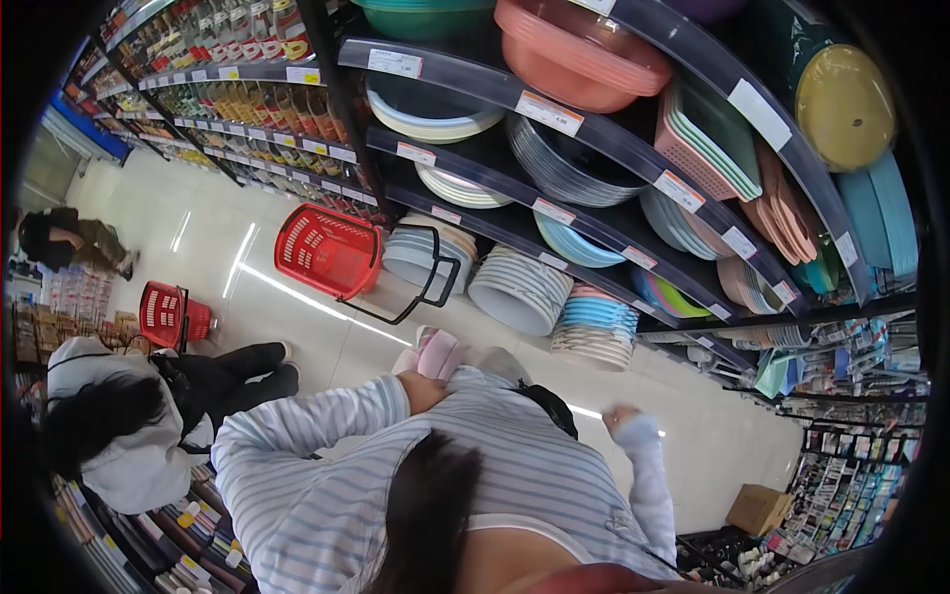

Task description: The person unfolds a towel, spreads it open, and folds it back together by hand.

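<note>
My left hand [425, 392] is closed round a pink, packet-like thing [438, 354] in front of my waist. Its exact kind does not show. Off to the other side, my right hand [621, 415] hangs away from my body with the fingers curled in, and I see nothing in it. A black bag or pouch [550, 407] sits at my waist between the two hands. Beyond my left hand, a red shopping basket [328, 251] with a black handle stands on the floor by the shelf.
Shelves ahead hold plastic basins [584, 59], a colander [698, 144] and stacked tubs [519, 290]. Bottles [247, 30] fill the shelf at the far left. A person in a white top [119, 436] is close on my left, near another red basket [170, 315]. A cardboard box [759, 509] lies at right.
</note>
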The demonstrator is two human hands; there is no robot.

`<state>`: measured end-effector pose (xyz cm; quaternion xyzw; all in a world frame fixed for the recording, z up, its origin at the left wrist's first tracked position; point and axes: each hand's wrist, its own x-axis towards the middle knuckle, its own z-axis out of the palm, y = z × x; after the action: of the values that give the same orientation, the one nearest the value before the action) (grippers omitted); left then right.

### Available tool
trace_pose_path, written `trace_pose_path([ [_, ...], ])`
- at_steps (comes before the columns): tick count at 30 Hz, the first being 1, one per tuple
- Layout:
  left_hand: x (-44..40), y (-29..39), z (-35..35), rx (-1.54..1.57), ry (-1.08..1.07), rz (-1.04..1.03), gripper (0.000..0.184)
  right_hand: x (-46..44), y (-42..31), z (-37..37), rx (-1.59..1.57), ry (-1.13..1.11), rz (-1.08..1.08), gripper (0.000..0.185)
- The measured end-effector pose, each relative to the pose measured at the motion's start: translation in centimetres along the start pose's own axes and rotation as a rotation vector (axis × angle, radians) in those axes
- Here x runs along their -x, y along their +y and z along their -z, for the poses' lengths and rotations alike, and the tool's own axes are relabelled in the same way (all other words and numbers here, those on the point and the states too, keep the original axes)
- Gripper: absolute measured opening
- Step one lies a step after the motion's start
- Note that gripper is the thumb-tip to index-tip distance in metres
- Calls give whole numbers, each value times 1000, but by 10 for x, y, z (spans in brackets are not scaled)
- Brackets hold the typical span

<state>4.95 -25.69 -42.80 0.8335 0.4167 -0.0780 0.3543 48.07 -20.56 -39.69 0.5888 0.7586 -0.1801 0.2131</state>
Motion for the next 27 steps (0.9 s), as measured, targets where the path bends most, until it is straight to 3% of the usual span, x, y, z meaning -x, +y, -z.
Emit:
trace_pose_path([
  [1,-3,-2,-6,-4,22,-30,32,-21,-21,9,-182,304,232,31],
  [3,-11,-10,-21,-20,74,-82,30,-65,-66,5,-394,170,400,31],
  [4,-15,-14,-31,-129,249,-145,29,-85,-83,-11,-442,115,529,33],
  [6,-21,-20,-44,-268,414,-165,26,-130,-103,-71,-333,-122,813,33],
  [8,-27,-27,-59,-241,273,-107,24,-140,-111,-91,-203,-227,902,33],
  [12,-46,-28,-68,-217,117,-106,19,-137,-103,-81,-158,-253,799,33],
  [17,-73,9,-1,-78,136,-385,18,-133,-90,-67,-190,-209,606,33],
  [22,-144,32,11,-268,0,-548,16,-120,-81,-63,-255,-148,440,33],
  [27,-163,48,34,-52,-149,-708,13,-94,-75,-62,-345,-65,308,33],
])
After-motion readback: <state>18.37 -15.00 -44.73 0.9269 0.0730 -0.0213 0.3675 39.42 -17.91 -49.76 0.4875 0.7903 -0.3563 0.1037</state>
